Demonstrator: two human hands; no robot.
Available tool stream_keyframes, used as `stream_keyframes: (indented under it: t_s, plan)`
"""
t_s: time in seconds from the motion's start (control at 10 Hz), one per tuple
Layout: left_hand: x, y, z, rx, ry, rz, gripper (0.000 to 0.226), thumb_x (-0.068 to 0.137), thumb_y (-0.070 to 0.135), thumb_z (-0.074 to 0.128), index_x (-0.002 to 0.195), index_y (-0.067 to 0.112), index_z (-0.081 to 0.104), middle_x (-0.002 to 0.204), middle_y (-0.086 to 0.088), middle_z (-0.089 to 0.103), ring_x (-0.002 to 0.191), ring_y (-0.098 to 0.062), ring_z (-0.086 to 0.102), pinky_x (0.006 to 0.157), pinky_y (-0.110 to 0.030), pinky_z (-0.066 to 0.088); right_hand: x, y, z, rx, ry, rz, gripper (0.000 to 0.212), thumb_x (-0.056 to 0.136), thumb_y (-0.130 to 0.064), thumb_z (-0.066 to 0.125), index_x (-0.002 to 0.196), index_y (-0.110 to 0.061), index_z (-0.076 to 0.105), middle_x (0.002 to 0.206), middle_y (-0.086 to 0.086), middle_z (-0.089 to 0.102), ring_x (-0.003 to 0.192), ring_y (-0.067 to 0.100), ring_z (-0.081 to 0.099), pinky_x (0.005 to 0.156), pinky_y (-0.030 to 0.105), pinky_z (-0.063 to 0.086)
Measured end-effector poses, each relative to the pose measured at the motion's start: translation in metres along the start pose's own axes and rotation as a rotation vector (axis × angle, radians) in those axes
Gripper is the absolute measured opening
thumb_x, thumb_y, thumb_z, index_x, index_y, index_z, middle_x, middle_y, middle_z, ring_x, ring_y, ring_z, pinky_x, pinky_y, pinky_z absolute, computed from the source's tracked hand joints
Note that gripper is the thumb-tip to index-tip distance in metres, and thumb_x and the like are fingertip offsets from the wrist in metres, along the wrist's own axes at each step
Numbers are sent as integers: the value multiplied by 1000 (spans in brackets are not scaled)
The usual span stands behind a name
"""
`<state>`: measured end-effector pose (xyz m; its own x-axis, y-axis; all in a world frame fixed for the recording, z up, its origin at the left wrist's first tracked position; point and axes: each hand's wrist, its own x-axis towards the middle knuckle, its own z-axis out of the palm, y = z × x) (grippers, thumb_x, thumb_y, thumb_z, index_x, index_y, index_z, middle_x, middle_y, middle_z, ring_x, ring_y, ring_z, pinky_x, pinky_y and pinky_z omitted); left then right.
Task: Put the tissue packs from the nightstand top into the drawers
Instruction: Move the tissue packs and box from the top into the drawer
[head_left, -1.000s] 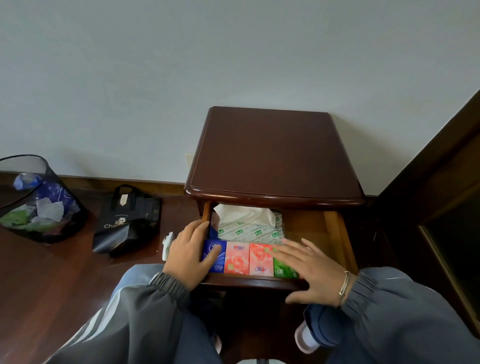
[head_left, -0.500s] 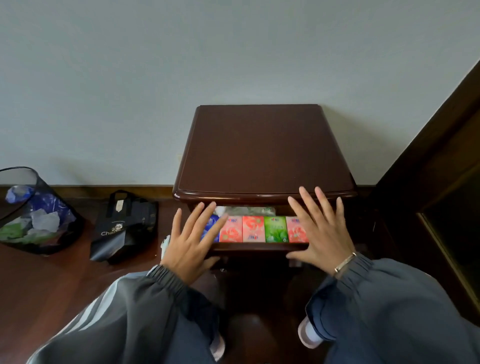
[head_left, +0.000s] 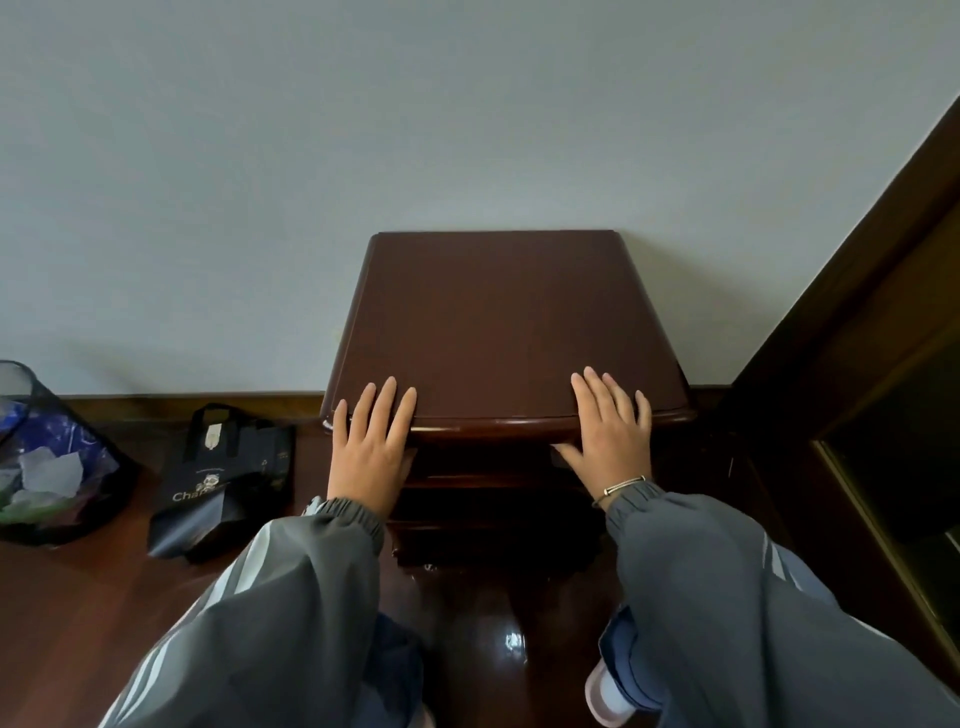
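Observation:
The dark wooden nightstand (head_left: 498, 322) stands against the wall with a bare top. Its drawers sit flush below the top's front edge, and no tissue pack shows. My left hand (head_left: 371, 447) lies flat with straight fingers against the left of the drawer front (head_left: 483, 462), fingertips reaching over the top's edge. My right hand (head_left: 610, 431) lies flat the same way on the right side, a thin bracelet at its wrist.
A black paper bag (head_left: 223, 478) lies on the glossy wooden floor left of the nightstand. Further left stands a mesh bin (head_left: 41, 467) with rubbish. Dark wooden furniture (head_left: 857, 415) rises on the right. My knees are in front of the nightstand.
The open drawer with its row of coloured tissue packs slid in under both flat hands and is closed now; the packs are out of sight. The camera tilted up.

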<state>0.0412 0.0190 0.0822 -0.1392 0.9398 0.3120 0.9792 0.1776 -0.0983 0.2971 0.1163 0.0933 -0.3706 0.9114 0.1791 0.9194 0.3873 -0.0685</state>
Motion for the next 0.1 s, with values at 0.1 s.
stream_keyframes:
  t_s: [0.1]
  plan:
    - [-20, -5, -11, -152, 22, -54, 82, 68, 33, 80, 141, 18, 43, 143, -8, 48, 132, -27, 44, 105, -65, 27, -17, 6, -12, 65, -151, -39, 90, 82, -52, 59, 150, -24, 8, 160, -4, 5, 147, 17, 2, 116, 53, 3]
